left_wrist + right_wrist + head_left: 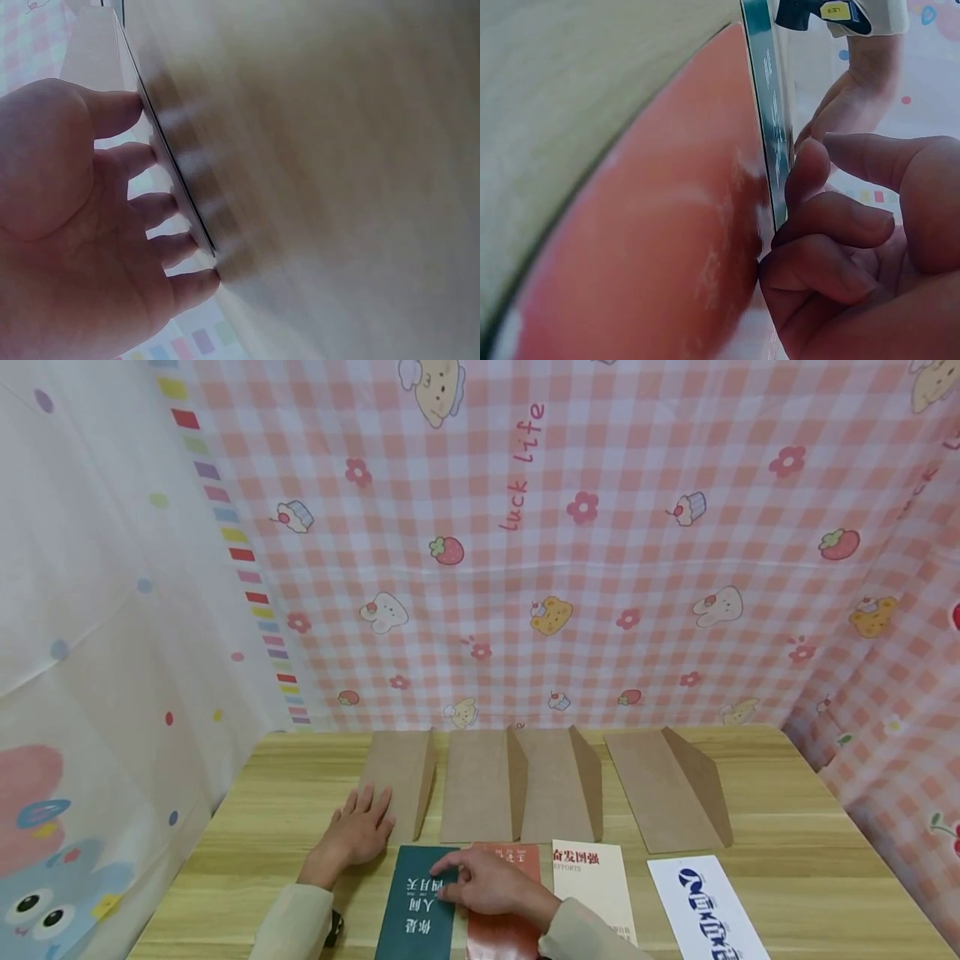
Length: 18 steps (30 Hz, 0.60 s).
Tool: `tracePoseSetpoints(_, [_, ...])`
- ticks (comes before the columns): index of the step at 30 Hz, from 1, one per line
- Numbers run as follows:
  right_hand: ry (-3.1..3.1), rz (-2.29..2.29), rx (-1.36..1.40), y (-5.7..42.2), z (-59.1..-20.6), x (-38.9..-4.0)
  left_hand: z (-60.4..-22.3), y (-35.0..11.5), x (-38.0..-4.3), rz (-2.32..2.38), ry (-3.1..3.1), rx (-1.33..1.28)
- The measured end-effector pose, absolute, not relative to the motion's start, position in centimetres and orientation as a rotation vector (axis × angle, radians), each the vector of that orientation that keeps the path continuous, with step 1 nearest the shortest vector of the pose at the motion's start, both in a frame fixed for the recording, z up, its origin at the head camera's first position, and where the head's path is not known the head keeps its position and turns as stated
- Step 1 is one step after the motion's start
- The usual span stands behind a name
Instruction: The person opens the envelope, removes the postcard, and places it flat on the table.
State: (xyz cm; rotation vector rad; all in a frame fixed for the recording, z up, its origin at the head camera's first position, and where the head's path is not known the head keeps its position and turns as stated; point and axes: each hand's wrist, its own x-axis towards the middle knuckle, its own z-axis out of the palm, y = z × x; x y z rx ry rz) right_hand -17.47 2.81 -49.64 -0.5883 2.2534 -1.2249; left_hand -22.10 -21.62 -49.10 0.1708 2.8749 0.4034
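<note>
In the head view my left hand (362,827) lies palm down with fingers spread on the lower left of the leftmost brown paper envelope (401,768). The left wrist view shows its fingertips (154,214) along the envelope's edge. My right hand (491,885) is over a dark green card (416,927) with white characters and a red card (506,939). Its index finger reaches over the green card, the other fingers are bent, and nothing shows between thumb and index. In the right wrist view, bent knuckles are right at the red card's (667,195) surface.
Three more brown envelopes (474,793) (555,793) (660,793) stand in a row at the back, flaps to the right. A cream card (592,885) and a white card with blue characters (686,914) lie at right on the wooden table (810,860). Patterned curtains (637,452) enclose it.
</note>
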Motion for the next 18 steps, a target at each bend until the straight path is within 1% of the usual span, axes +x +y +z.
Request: tracePoseSetpoints(18, [2.181, -1.344, -0.539, 3.53, -48.85, -17.93, -49.1, -21.52, -22.08, 0.399, 2.904, 0.151])
